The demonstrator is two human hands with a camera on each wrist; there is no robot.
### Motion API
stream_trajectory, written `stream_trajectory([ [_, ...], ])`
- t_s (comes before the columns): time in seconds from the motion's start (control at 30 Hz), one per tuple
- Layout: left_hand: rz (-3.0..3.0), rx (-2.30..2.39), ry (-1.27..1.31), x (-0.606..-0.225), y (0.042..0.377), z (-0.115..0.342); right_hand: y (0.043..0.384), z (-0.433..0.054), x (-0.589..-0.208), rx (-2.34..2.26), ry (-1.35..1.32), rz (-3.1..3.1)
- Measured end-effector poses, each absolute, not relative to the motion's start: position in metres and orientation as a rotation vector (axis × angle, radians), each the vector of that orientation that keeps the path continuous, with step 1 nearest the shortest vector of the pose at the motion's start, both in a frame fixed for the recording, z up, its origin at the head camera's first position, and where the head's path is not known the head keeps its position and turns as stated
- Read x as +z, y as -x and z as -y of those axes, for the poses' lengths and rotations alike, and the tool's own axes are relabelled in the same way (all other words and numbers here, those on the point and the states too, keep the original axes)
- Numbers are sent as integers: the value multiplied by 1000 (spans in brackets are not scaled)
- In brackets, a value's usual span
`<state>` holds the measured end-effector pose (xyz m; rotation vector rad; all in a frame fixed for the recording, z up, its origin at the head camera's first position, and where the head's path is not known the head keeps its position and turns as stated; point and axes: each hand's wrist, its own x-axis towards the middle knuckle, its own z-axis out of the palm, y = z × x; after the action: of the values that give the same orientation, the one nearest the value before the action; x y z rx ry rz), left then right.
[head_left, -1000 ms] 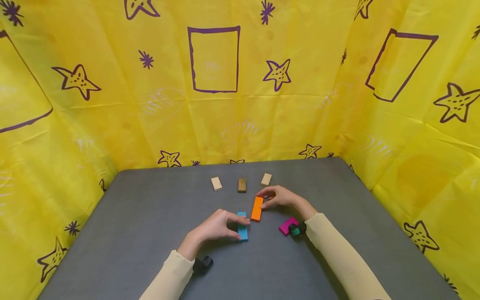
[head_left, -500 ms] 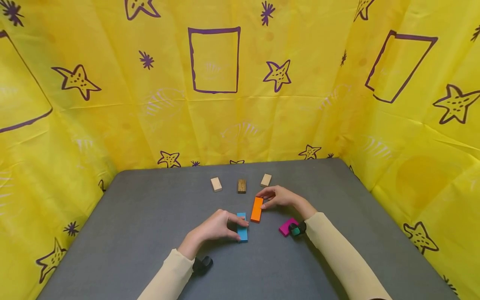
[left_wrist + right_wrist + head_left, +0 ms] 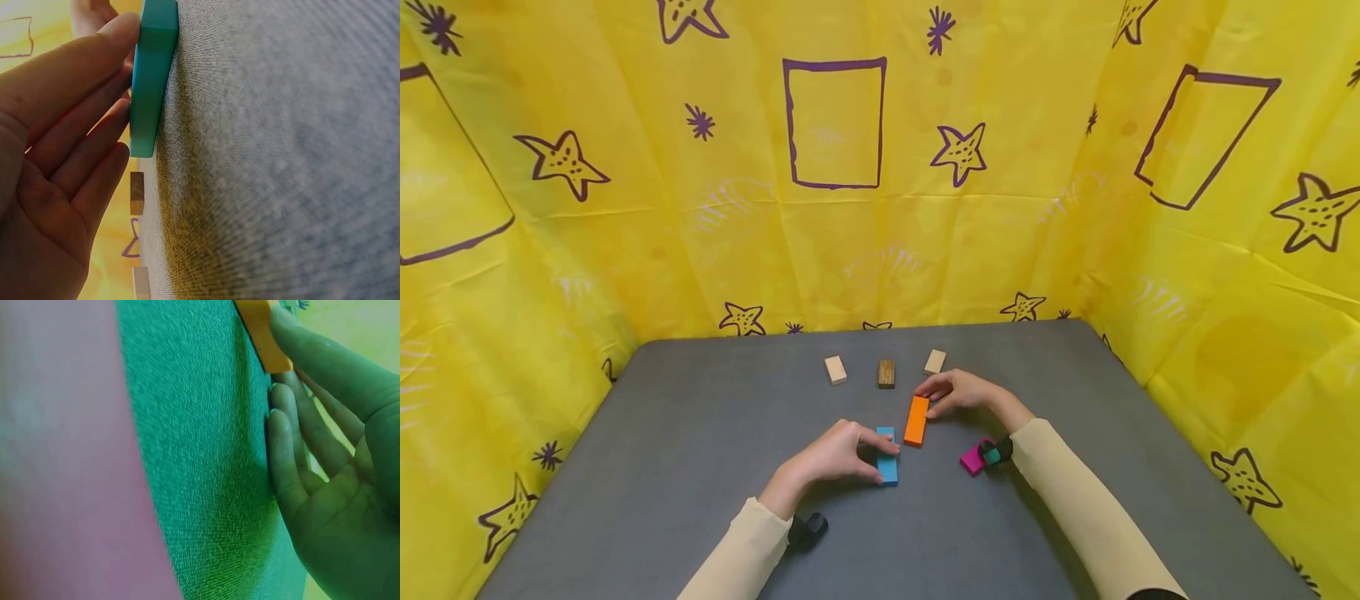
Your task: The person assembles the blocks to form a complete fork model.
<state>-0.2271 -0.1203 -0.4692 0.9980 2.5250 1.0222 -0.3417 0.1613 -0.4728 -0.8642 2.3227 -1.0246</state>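
1. Nearest are two cream sleeves (image 3: 730, 550), the arms reaching forward over the grey worktop (image 3: 700, 442); a black device (image 3: 808, 528) sits at the left wrist.
2. The left hand (image 3: 831, 452) pinches the blue block (image 3: 887, 469) between thumb and fingers – the block lies lengthwise, pointing away from the person, near the middle of the worktop.
3. To the right lies the pink block (image 3: 972, 460), partly hidden by the right wrist's device (image 3: 996, 452).
4. A little farther off, the right hand (image 3: 958, 392) pinches the orange block (image 3: 916, 421) – thumb at its right side, fingers at its far end. It lies slightly slanted, near the blue block but apart from it.
5. Beyond stand three small wooden blocks in a spaced row: pale (image 3: 835, 370), dark (image 3: 886, 374), pale (image 3: 935, 362).
6. Behind everything hangs yellow cloth (image 3: 737, 242) with purple-outlined stars and frames.
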Motion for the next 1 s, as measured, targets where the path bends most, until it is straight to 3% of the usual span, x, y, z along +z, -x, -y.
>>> stream_trajectory([
  [1.0, -2516, 1021, -977, -469, 228, 121, 359, -154, -467, -1027, 932, -2167],
])
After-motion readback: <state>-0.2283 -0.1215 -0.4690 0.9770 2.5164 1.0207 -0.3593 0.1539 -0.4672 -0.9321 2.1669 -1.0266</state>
